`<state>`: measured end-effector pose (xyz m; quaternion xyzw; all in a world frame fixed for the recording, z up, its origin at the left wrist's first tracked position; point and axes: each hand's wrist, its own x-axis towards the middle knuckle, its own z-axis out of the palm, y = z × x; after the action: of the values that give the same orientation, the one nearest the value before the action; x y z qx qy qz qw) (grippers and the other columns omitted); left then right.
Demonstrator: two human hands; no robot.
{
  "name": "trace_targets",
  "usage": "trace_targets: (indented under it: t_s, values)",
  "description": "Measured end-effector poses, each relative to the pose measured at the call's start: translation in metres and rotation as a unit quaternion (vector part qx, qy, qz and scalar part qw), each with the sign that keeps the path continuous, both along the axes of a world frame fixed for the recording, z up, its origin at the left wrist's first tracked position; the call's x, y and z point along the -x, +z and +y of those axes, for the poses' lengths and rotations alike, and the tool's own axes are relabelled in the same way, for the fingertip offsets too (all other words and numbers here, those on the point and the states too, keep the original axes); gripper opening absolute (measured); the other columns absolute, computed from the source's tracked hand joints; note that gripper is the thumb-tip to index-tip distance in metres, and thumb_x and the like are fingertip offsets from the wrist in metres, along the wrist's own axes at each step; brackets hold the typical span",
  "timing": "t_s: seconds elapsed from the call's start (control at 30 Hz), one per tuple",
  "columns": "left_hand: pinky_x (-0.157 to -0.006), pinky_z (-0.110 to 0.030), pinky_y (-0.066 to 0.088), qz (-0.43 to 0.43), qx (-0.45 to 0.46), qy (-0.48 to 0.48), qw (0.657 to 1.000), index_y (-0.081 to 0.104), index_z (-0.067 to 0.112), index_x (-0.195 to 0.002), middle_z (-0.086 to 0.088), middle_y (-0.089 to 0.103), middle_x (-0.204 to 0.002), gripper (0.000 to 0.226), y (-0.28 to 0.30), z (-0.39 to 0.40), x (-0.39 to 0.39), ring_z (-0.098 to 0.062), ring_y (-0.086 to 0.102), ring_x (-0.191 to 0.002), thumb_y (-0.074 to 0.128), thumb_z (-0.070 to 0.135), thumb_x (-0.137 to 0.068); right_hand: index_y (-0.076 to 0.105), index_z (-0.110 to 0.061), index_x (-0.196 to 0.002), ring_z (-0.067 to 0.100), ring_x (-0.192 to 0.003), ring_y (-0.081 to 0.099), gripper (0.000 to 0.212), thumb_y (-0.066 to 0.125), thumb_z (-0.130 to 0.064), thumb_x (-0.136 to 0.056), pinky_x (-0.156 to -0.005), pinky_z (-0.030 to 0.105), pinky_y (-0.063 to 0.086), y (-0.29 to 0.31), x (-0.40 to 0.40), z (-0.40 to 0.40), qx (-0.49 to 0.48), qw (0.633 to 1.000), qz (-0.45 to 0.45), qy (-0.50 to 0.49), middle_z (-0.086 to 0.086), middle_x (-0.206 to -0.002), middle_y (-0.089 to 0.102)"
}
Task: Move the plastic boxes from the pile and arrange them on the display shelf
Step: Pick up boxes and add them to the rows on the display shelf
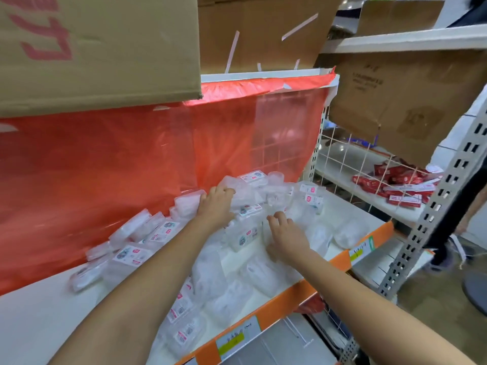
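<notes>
Head view shows me two bare hands over a heap of clear plastic boxes on the white display shelf, too jumbled and blurred to count. My left hand curls its fingers over the top of the pile against one red plastic sheet; whether it grips a box I cannot tell. My right hand lies spread, palm down, on the boxes, holding nothing.
</notes>
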<state>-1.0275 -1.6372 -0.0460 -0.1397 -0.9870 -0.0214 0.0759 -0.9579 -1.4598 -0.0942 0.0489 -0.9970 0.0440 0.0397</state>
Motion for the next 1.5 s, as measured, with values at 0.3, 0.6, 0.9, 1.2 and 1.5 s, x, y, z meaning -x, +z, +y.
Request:
trace_targets:
  t_s: [0.3,0.6,0.9,1.2,1.5]
  values:
    - [-0.102,-0.036,0.024,0.061,-0.056,0.006,0.997,0.041,0.029,-0.138,0.005,0.041,-0.143,0.047,-0.005,-0.004,-0.002,-0.017,0.036,-0.132,0.052,0.020,-0.093,0.034,-0.015,-0.138,0.028,-0.116,0.043,0.065,0.059,-0.006,-0.079,-0.083,0.029,0.043,-0.004,0.003,0.007,0.140,0.990,0.014,0.029,0.010,-0.140,0.024]
    - [-0.072,-0.023,0.042,0.071,-0.402,0.005,0.913,0.061,0.016,-0.116,0.003,0.061,-0.107,0.026,0.020,-0.012,-0.055,-0.009,0.054,-0.094,0.057,0.022,-0.092,0.034,-0.018,-0.130,0.013,-0.119,0.042,0.059,0.068,-0.014,-0.081,-0.087,0.021,0.035,0.041,-0.006,0.025,0.477,0.875,0.034,0.072,-0.003,-0.130,0.042]
    - [-0.058,-0.014,0.050,0.018,-0.671,0.028,0.741,0.059,0.025,-0.111,0.000,0.060,-0.098,0.016,0.025,0.000,-0.114,-0.008,0.063,-0.083,0.050,0.024,-0.098,0.052,-0.043,-0.126,0.006,-0.089,0.052,0.052,0.062,-0.033,-0.075,-0.079,0.022,0.041,0.057,-0.025,0.018,0.692,0.714,-0.027,0.105,-0.013,-0.105,0.053]
    - [-0.065,-0.028,0.057,-0.034,-0.803,0.114,0.584,0.051,0.015,-0.100,-0.008,0.063,-0.098,0.011,0.015,0.009,-0.136,-0.014,0.065,-0.082,0.053,0.025,-0.095,0.049,-0.038,-0.128,0.013,-0.106,0.059,0.044,0.059,-0.035,-0.085,-0.076,0.037,0.053,0.045,-0.040,-0.008,0.805,0.568,-0.141,0.099,-0.008,-0.119,0.060]
    - [-0.092,-0.040,0.051,-0.010,-0.777,0.203,0.596,0.050,0.021,-0.103,-0.001,0.063,-0.108,0.028,-0.002,0.031,-0.134,-0.018,0.062,-0.100,0.067,0.036,-0.086,0.037,-0.042,-0.128,0.005,-0.097,0.065,0.034,0.045,-0.030,-0.098,-0.068,0.032,0.057,0.031,-0.058,-0.038,0.816,0.552,-0.160,0.070,-0.006,-0.128,0.055]
